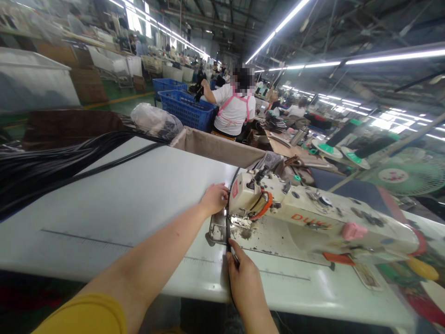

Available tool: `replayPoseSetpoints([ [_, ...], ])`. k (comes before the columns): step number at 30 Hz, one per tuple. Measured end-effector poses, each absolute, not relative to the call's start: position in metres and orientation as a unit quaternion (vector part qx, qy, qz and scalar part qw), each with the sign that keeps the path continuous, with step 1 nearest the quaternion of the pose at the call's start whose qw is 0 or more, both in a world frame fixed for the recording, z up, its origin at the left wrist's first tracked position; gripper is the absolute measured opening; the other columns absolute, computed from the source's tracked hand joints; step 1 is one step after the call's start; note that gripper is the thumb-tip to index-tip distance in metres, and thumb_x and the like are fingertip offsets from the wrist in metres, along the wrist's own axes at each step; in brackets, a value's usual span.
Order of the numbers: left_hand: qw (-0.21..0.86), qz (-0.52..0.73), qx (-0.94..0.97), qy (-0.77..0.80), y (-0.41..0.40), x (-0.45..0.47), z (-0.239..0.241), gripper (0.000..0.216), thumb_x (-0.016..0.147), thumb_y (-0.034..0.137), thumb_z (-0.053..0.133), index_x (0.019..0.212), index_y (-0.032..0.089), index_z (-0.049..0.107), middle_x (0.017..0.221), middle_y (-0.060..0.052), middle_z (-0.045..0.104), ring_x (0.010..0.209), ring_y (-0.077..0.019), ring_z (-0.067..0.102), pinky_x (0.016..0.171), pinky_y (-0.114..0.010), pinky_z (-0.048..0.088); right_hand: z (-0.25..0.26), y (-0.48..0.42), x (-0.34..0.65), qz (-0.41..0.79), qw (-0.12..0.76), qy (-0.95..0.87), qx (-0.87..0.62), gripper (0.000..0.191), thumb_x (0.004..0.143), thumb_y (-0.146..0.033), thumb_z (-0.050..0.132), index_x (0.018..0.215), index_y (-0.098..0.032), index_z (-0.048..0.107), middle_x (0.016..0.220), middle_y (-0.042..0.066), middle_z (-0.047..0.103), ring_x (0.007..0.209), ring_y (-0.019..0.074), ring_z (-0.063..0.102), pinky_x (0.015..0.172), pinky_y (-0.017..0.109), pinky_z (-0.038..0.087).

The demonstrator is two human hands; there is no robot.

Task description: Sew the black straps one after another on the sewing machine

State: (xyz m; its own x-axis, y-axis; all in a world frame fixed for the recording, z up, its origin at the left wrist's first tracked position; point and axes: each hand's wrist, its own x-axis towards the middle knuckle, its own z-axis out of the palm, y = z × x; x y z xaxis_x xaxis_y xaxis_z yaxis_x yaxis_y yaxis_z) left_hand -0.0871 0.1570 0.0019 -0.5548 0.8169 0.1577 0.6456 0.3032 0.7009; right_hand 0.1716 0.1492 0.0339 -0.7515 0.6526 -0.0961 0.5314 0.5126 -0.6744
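A narrow black strip (228, 230) runs front to back across the sewing machine (278, 208), passing beside its presser foot area and down over the table's front edge. Behind the needle area, my left hand (214, 198) has its fingers curled on the strip, close to the machine head. Nearer to me, my right hand (243, 273) pinches the same strip between thumb and fingers in front of the metal plate (217, 229). Something small and dark shows between the right fingers; I cannot make out what it is.
Many long black strips (69, 167) lie across the left of the white table (139, 204). Beyond the table stand a fabric-lined bin (215, 147) and a blue crate (189, 109). A co-worker (232, 109) sits ahead. A fan (406, 174) stands at right.
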Motion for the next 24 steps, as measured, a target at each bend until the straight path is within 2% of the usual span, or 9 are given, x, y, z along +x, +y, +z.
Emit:
replayPoseSetpoints([
  [4, 0.115, 0.390, 0.453, 0.793, 0.157, -0.087, 0.000, 0.021, 0.076, 0.007, 0.068, 0.079, 0.025, 0.079, 0.129, -0.002, 0.074, 0.148, -0.0312, 0.045, 0.128, -0.057, 0.021, 0.034, 0.149, 0.170, 0.359, 0.094, -0.862, -0.345, 0.048, 0.094, -0.036, 0.050, 0.135, -0.021, 0.072, 0.120, 0.012, 0.079, 0.105, 0.0307, 0.077, 0.090, 0.038, 0.058],
  [7, 0.118, 0.407, 0.449, 0.787, 0.158, -0.087, 0.000, 0.023, 0.074, 0.007, 0.070, 0.082, 0.026, 0.080, 0.129, -0.001, 0.074, 0.147, -0.0306, 0.046, 0.129, -0.055, 0.022, 0.032, 0.150, 0.169, 0.360, 0.084, -0.860, -0.351, 0.050, 0.095, -0.035, 0.048, 0.137, -0.019, 0.070, 0.125, 0.013, 0.076, 0.113, 0.0315, 0.074, 0.096, 0.041, 0.057],
  [10, 0.122, 0.432, 0.439, 0.778, 0.159, -0.088, -0.001, 0.021, 0.073, 0.007, 0.071, 0.080, 0.025, 0.079, 0.122, -0.001, 0.076, 0.142, -0.0268, 0.052, 0.127, -0.045, 0.030, 0.028, 0.153, 0.169, 0.362, 0.074, -0.862, -0.347, 0.052, 0.097, -0.038, 0.045, 0.140, -0.017, 0.066, 0.131, 0.015, 0.074, 0.120, 0.0324, 0.071, 0.102, 0.043, 0.054],
  [13, 0.125, 0.465, 0.410, 0.775, 0.159, -0.089, -0.002, 0.011, 0.076, 0.012, 0.072, 0.077, 0.022, 0.078, 0.119, -0.003, 0.076, 0.132, -0.0238, 0.060, 0.118, -0.034, 0.042, 0.025, 0.156, 0.170, 0.360, 0.103, -0.867, -0.328, 0.051, 0.098, -0.040, 0.047, 0.139, -0.017, 0.066, 0.131, 0.016, 0.072, 0.120, 0.0305, 0.069, 0.102, 0.042, 0.053],
  [15, 0.128, 0.488, 0.378, 0.777, 0.158, -0.091, -0.002, 0.004, 0.079, 0.019, 0.074, 0.078, 0.021, 0.077, 0.119, -0.005, 0.075, 0.123, -0.0238, 0.064, 0.111, -0.033, 0.047, 0.025, 0.158, 0.171, 0.348, 0.132, -0.870, -0.325, 0.050, 0.096, -0.041, 0.049, 0.135, -0.017, 0.068, 0.124, 0.017, 0.072, 0.113, 0.0302, 0.070, 0.099, 0.043, 0.054],
  [17, 0.130, 0.510, 0.343, 0.778, 0.156, -0.093, 0.000, 0.006, 0.081, 0.025, 0.075, 0.077, 0.020, 0.075, 0.117, -0.005, 0.075, 0.116, -0.0237, 0.065, 0.107, -0.033, 0.048, 0.026, 0.158, 0.173, 0.335, 0.159, -0.870, -0.327, 0.049, 0.095, -0.043, 0.051, 0.131, -0.016, 0.070, 0.117, 0.017, 0.070, 0.108, 0.0307, 0.069, 0.096, 0.045, 0.055],
  [20, 0.138, 0.549, 0.286, 0.773, 0.151, -0.094, 0.004, 0.016, 0.080, 0.032, 0.076, 0.073, 0.019, 0.070, 0.104, -0.005, 0.074, 0.106, -0.0228, 0.065, 0.101, -0.033, 0.049, 0.027, 0.157, 0.177, 0.329, 0.206, -0.865, -0.319, 0.048, 0.094, -0.045, 0.054, 0.129, -0.015, 0.070, 0.117, 0.017, 0.066, 0.105, 0.0296, 0.067, 0.094, 0.044, 0.056],
  [24, 0.174, 0.610, 0.196, 0.748, 0.137, -0.090, 0.004, 0.025, 0.081, 0.038, 0.072, 0.069, 0.018, 0.064, 0.073, -0.001, 0.066, 0.084, -0.0208, 0.065, 0.083, -0.032, 0.052, 0.031, 0.154, 0.180, 0.339, 0.252, -0.857, -0.295, 0.046, 0.094, -0.049, 0.057, 0.118, -0.014, 0.074, 0.123, 0.019, 0.065, 0.115, 0.0299, 0.063, 0.102, 0.043, 0.052],
])
